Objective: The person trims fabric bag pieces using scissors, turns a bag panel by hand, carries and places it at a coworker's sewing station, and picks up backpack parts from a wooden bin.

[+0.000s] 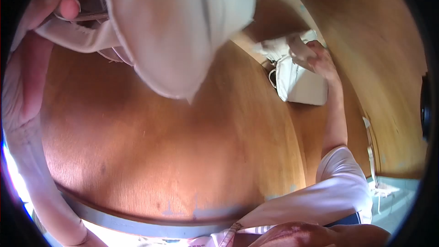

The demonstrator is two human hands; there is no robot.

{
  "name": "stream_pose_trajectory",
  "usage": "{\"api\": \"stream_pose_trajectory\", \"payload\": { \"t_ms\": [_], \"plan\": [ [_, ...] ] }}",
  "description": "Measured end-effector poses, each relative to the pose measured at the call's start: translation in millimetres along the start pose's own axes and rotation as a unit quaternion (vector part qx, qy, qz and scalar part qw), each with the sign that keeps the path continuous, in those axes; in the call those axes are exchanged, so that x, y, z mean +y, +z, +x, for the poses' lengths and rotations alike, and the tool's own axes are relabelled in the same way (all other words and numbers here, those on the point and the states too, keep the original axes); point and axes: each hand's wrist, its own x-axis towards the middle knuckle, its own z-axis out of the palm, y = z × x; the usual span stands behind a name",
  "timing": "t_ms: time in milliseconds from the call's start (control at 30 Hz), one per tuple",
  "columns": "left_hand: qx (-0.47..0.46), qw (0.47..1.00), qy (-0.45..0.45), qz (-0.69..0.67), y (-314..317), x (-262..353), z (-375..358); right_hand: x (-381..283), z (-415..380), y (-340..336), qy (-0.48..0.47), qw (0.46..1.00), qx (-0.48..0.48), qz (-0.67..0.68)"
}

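At the upper left, my left hand point(43, 11) is closed on a beige stitched bag point(160, 32), partly cut off by the top edge of the view. A rounded flap of it hangs low and close to the camera, slightly blurred. A beige strap point(77, 36) with visible stitching loops below my fingers. Farther off to the right, my right hand point(323, 64) is closed on a beige strip point(299, 48). Under it lies a pile of white and beige pieces point(308, 87); their exact kind is hard to make out.
A brown wooden tabletop point(160, 155) with a worn grey edge point(137, 228) lies in front of me. Another wooden surface point(379, 64) rises on the right. Beside the pile shows a thin dark loop point(272, 78). White scraps point(384, 188) lie at the lower right.
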Motion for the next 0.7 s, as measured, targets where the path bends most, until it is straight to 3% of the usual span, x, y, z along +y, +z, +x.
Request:
{"api": "stream_pose_trajectory", "payload": {
  "t_ms": [133,200,267,333,367,400,467,533,567,600,700],
  "plan": [
    [-0.045,0.999,0.010,0.012,13,6,-12,-56,-90,-28,-0.208,0.939,-0.093,0.259],
    [-0.077,0.995,-0.041,0.037,33,6,-16,-99,-105,-30,-0.213,0.914,-0.110,0.326],
    [-0.099,0.995,-0.028,0.008,50,3,-22,-116,-101,-15,-0.306,0.831,-0.073,0.460],
    [-0.124,0.991,-0.042,0.010,58,3,-27,-129,-83,-1,-0.415,0.746,-0.116,0.507],
    [-0.134,0.988,-0.075,0.032,56,8,-27,-146,-78,12,-0.411,0.691,-0.108,0.585],
    [-0.172,0.977,-0.118,0.050,54,11,-25,-166,-80,20,-0.337,0.664,-0.106,0.658],
    [-0.205,0.971,-0.104,0.069,55,8,-26,-197,-80,37,-0.219,0.601,-0.082,0.764],
    [-0.203,0.972,-0.118,0.022,61,4,-26,-225,-76,56,-0.205,0.549,-0.050,0.809],
    [-0.193,0.979,-0.068,0.024,64,3,-28,-235,-76,67,-0.207,0.538,-0.036,0.816],
    [-0.164,0.963,-0.106,0.185,67,7,-26,-237,-76,75,-0.220,0.549,-0.021,0.806],
    [-0.088,0.990,-0.050,0.093,67,-13,-24,-239,-67,87,-0.275,0.576,-0.004,0.770]
  ]
}}
